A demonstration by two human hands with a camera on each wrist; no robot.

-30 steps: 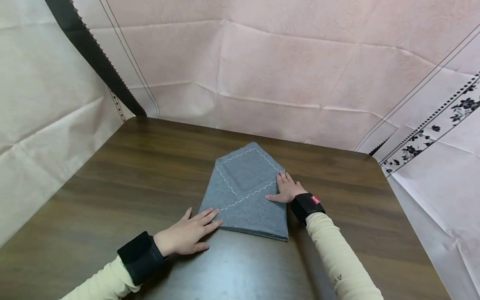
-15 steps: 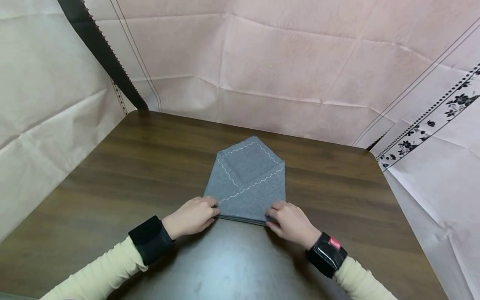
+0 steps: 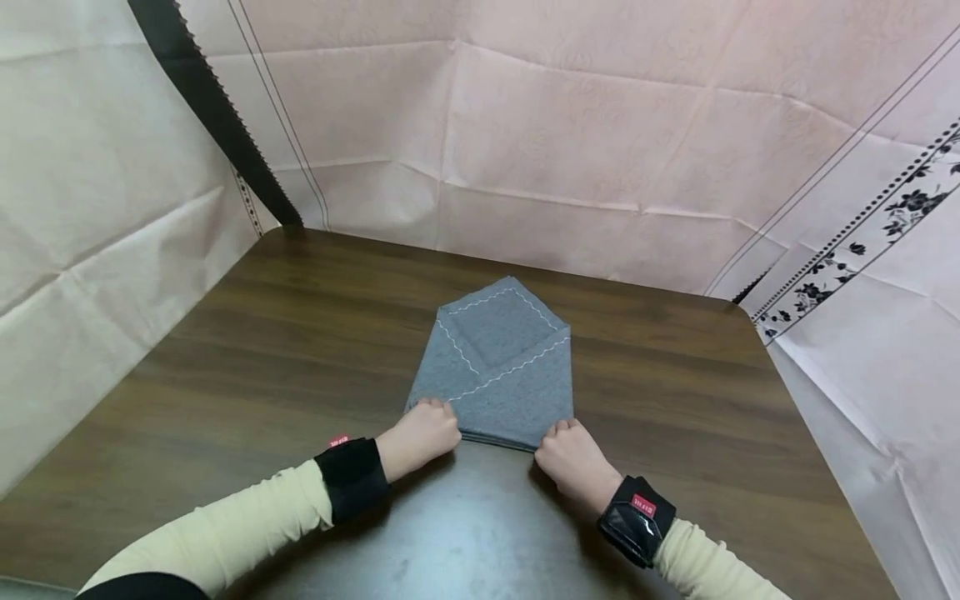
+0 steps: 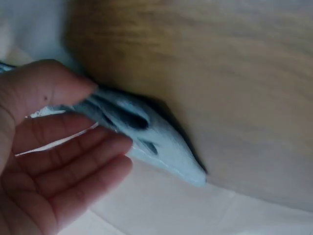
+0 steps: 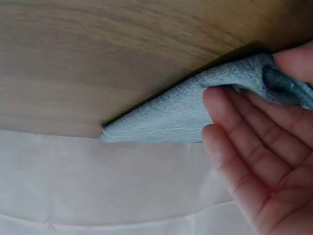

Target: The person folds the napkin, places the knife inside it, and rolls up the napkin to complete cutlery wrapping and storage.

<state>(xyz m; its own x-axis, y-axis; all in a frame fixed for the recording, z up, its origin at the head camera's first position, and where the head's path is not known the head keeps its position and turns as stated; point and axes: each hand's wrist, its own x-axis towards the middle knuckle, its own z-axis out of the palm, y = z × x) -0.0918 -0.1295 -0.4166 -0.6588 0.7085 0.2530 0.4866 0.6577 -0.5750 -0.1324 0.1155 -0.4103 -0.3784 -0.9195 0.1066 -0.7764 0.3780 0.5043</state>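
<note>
a dark brown wooden counter with rounded corners (image 3: 300,333) stands amid creased pale pink sheets (image 3: 570,125) hung as walls; a black saw-edged stripe (image 3: 217,117) crosses the left, a black flower border (image 3: 862,250) the right.

Pale cream long sleeves (image 3: 247,525) are worn on both arms, each closed off by a black wrist strap (image 3: 636,519) marked with a small red label.
</note>
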